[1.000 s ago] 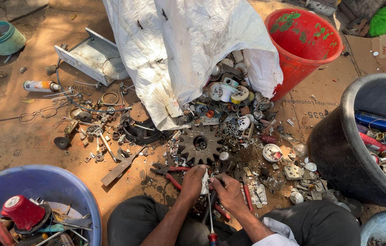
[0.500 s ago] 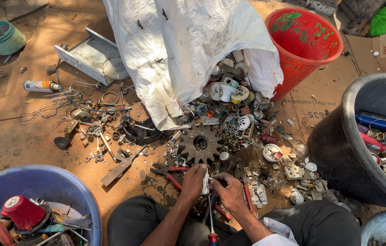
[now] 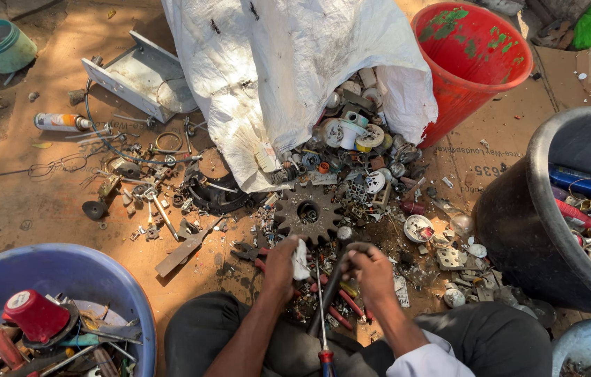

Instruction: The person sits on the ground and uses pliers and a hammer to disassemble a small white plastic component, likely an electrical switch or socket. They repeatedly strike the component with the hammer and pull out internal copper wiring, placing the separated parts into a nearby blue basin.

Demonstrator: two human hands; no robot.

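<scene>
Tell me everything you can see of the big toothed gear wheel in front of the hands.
The gear wheel is a dark, rusty-looking metal disc with teeth all round its rim and a round hole at its centre. It lies flat on the ground amid small scrap, just below the mouth of the white sack. Neither the left hand nor the right hand touches it; small parts crowd its edges.

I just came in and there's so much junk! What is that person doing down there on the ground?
A person sits on the ground by a pile of metal scrap spilling from a white sack. The left hand holds a small white piece; the right hand grips a dark curved bar. A big rusty gear lies just ahead, with a blue tub, a black tub and a red bucket around.
</scene>
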